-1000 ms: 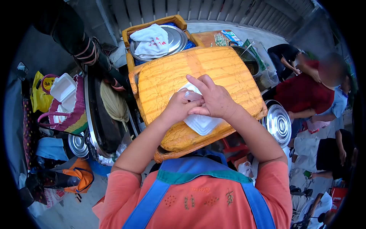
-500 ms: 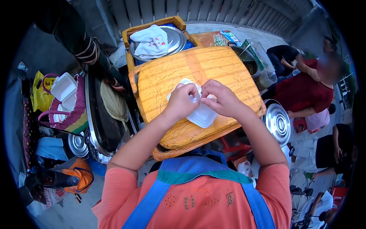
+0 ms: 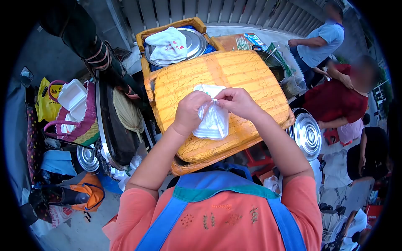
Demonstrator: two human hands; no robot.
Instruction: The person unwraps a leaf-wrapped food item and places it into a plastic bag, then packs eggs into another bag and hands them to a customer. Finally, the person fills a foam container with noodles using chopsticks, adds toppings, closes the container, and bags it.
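A white foam takeaway box inside a thin clear plastic bag (image 3: pixel 212 124) rests on the yellow, tape-covered lid (image 3: pixel 259 81) in front of me. My left hand (image 3: pixel 191 109) pinches the gathered top of the bag from the left. From the other side my right hand (image 3: pixel 238 101) also has its fingers closed on the bag's top, close against the left fingertips. The plastic bunches up between both hands, and its exact twist or knot is hidden by the fingers.
A round metal lid with a white cloth (image 3: pixel 168 44) lies beyond the yellow lid. At the right are a pot (image 3: pixel 274 65), round metal lids (image 3: pixel 307 134) and several people. Open foam boxes (image 3: pixel 72 97) fill a woven basket (image 3: pixel 91 113) at the left, near a dark pole (image 3: pixel 94 52).
Both hands have drawn the bag's top together above the box, and the bag now looks gathered and turned more upright. A person in a light blue shirt has appeared at the upper right.
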